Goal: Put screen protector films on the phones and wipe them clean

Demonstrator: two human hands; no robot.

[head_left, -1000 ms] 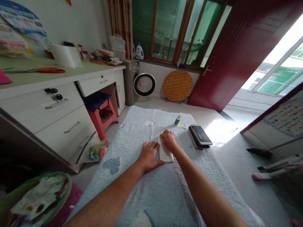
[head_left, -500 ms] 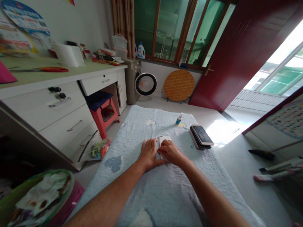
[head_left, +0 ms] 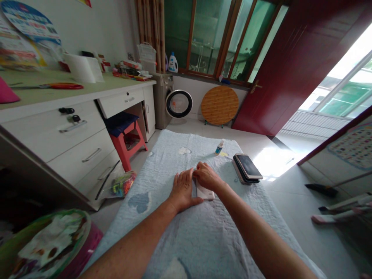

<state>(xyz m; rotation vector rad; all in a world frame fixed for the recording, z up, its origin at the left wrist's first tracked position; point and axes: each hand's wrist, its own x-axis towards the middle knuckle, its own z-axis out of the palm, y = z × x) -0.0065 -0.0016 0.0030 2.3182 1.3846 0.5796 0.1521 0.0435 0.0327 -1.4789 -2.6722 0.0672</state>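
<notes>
A white phone (head_left: 205,193) lies on the pale blue cloth, its upper part covered by my right hand (head_left: 205,175). The fingers of that hand are bent together at the phone's top left; whatever is between them is hidden. Along the phone's left side rests my left hand (head_left: 183,190), fingers stretched out and thumb reaching to its lower edge. A small spray bottle (head_left: 219,147) stands upright beyond the hands. To the right, a gold-rimmed phone (head_left: 248,166) tops a stack of dark phones.
The cloth-covered table (head_left: 168,155) has a full waste bin (head_left: 94,236) at its lower left. A red stool (head_left: 124,149) stands under the white desk (head_left: 81,139). Behind are a washing machine (head_left: 162,100) with its door open and a round wooden board (head_left: 220,104).
My right hand has moved up along the phone to its top end, uncovering the lower part. My left hand has barely moved.
</notes>
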